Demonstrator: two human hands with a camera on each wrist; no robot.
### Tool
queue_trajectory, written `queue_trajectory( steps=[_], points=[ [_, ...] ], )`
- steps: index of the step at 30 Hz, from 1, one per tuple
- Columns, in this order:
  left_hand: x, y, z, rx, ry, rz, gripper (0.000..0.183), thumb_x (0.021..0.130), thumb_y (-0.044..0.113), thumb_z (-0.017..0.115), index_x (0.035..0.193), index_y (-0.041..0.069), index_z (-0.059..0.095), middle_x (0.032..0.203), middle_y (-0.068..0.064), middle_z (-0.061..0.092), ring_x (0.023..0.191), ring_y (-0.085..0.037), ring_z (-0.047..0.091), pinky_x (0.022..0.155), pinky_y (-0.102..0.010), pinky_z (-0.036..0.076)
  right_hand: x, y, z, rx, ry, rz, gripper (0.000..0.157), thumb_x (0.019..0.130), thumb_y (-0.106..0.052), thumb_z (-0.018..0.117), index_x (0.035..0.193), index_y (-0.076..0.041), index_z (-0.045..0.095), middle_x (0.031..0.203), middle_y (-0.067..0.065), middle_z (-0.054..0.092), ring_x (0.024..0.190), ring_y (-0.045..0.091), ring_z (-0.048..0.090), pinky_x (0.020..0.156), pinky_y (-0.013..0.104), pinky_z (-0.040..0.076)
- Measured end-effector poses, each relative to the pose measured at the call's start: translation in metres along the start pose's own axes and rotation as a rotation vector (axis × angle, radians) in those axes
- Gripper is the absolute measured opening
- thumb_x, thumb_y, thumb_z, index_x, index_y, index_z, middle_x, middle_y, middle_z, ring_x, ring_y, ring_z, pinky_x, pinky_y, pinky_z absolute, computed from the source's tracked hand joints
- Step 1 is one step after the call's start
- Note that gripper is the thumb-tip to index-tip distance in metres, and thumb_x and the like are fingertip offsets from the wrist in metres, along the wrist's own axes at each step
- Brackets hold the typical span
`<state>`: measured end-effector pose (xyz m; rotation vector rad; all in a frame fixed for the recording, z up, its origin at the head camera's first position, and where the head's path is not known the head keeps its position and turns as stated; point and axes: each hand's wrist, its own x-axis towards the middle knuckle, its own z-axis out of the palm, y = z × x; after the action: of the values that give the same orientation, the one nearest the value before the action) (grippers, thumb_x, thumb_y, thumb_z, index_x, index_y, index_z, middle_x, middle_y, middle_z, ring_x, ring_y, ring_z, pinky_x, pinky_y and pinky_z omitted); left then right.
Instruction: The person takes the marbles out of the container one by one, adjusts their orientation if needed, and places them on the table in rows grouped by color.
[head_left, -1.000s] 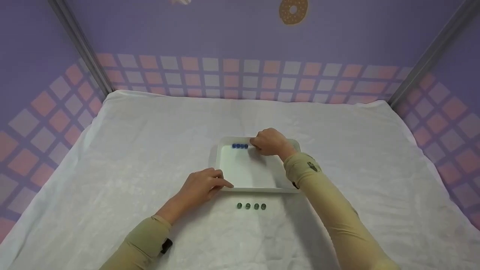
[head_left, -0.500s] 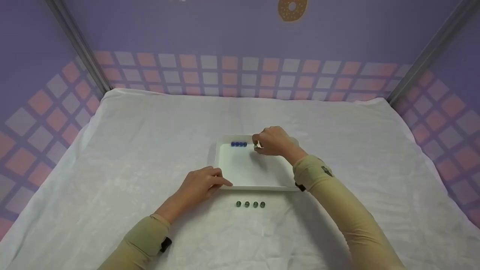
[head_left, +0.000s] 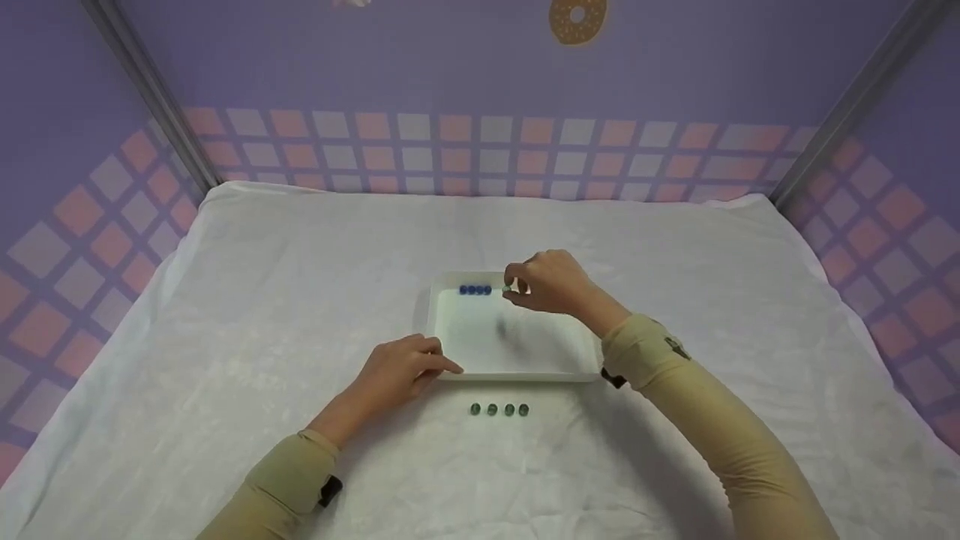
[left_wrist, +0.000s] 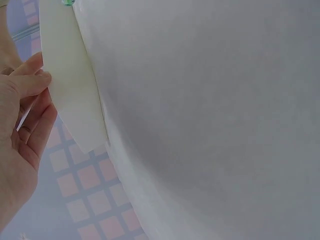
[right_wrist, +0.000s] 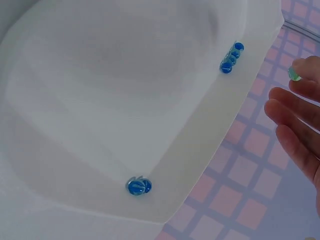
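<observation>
My left hand [head_left: 409, 366] pinches the near-left rim of a white tray [head_left: 532, 377]; in the left wrist view its thumb lies against the tray wall [left_wrist: 70, 75]. Over the tray's far side, my right hand [head_left: 551, 281] pinches a green glass marble [right_wrist: 293, 74] between thumb and fingertip, raised off the tray floor. A short row of blue marbles [head_left: 475, 289] lies along the tray's far wall. In the right wrist view, more blue marbles [right_wrist: 137, 186] sit in a tray corner, which my right hand hides in the head view.
Several green marbles [head_left: 492, 409] stand in a spaced row on the white cloth [head_left: 300, 262], just in front of the tray. Purple walls [head_left: 480, 60] with pink and white squares rise behind the table and at both sides.
My right hand has lifted slightly and opened to view, so the green marble in its fingertips now shows. The left hand stays on the tray rim; the marbles have not moved.
</observation>
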<state>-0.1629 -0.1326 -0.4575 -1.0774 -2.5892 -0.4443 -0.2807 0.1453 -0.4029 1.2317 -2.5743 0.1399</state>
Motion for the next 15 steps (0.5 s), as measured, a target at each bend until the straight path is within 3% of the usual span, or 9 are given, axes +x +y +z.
queue_trajectory(
  steps=[6,15],
  points=[
    [0.000,0.000,-0.001,-0.016,0.002,-0.009,0.030,0.090,0.006,0.069,0.100,0.032,0.080,0.080,0.007,0.061,0.069,-0.008,0.053,0.056,-0.019,0.037,-0.011,-0.009,-0.006,0.046,0.102,-0.026,0.016,0.091,-0.032,0.071,0.092,-0.016,0.076,0.072,-0.002,0.075,0.053,0.013,0.064,0.051,0.034,0.052],
    [0.001,0.001,-0.002,-0.021,-0.024,-0.030,0.030,0.092,0.006,0.068,0.100,0.032,0.079,0.080,0.008,0.061,0.068,-0.008,0.051,0.055,-0.018,0.035,-0.035,-0.021,-0.010,0.123,0.150,-0.006,0.014,0.091,-0.031,0.071,0.092,-0.018,0.074,0.070,-0.003,0.074,0.056,0.008,0.067,0.053,0.030,0.053]
  ],
)
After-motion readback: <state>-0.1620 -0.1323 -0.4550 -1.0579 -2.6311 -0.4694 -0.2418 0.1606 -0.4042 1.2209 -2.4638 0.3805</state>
